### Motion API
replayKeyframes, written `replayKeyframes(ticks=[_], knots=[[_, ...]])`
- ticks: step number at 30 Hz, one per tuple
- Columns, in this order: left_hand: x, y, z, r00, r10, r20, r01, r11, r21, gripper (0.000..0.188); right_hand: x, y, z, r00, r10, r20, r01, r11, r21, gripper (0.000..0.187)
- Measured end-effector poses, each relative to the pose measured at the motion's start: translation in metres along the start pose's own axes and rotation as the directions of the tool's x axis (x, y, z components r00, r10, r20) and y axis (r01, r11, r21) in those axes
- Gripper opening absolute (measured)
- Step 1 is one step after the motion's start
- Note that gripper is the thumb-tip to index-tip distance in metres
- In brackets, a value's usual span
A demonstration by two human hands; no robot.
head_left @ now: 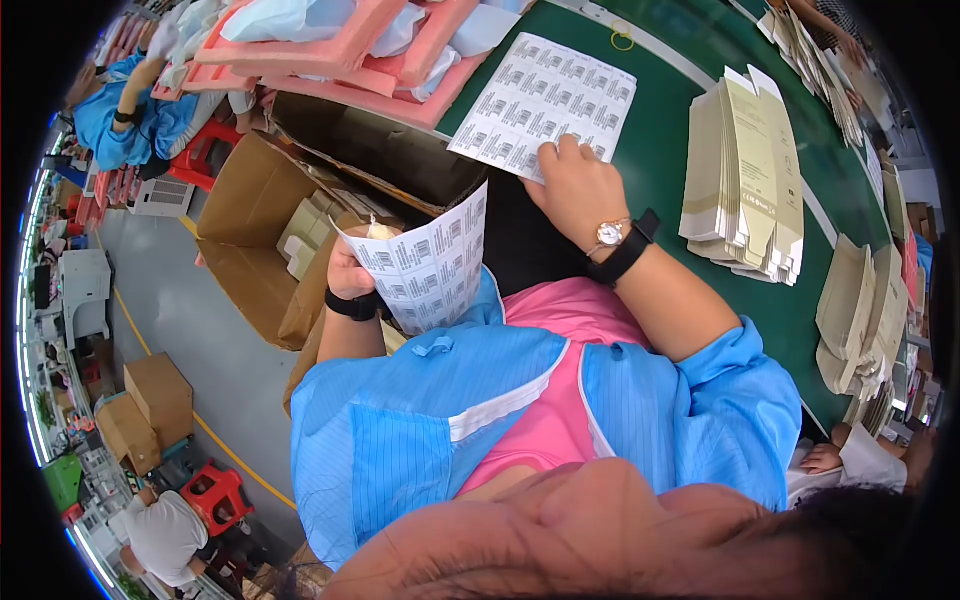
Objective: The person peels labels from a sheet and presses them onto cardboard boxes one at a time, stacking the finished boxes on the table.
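From the head view, the left hand is closed around the near-left edge of a curled label sheet, its fingers wrapped tight, holding it up off the lap just in front of the open cardboard box. The right hand lies flat, fingers spread and gripping nothing, pressing the near edge of a second label sheet onto the green surface. To the right stands a stack of folded beige cartons, well apart from both sheets. To handle the sheets well, I judge the left grip should stay at the margin so no labels crease, and the right palm should keep the flat sheet square and still while it is worked
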State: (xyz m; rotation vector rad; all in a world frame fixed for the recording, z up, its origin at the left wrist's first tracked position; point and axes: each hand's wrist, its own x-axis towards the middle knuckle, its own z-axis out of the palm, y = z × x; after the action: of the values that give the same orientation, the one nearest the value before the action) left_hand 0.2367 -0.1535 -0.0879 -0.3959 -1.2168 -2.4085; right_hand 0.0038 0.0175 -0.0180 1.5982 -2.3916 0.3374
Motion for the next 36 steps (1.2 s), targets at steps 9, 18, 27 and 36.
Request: replayKeyframes(ticks=[9, 18, 27, 36], knots=[[-0.006, -0.001, -0.003, 0.997, 0.036, -0.067, -0.039, 0.998, -0.047, 0.045, 0.000, 0.021, 0.001, 0.999, 0.047, -0.026, -0.045, 0.995, 0.084, 0.019], [0.000, 0.002, 0.002, 0.995, 0.002, -0.097, -0.006, 0.999, -0.038, 0.043, -0.005, 0.036, -0.012, 0.983, 0.174, -0.059, -0.147, 0.936, 0.319, 0.030], [0.011, -0.001, 0.013, 0.995, 0.002, -0.098, -0.007, 0.999, -0.048, 0.042, -0.013, 0.043, -0.017, 0.969, 0.245, -0.032, -0.203, 0.864, 0.460, 0.032], [0.027, -0.010, 0.027, 0.919, -0.074, -0.386, 0.076, 0.997, -0.012, 0.038, -0.046, 0.043, -0.035, 0.998, 0.063, -0.026, -0.051, 0.942, 0.333, 0.021]])
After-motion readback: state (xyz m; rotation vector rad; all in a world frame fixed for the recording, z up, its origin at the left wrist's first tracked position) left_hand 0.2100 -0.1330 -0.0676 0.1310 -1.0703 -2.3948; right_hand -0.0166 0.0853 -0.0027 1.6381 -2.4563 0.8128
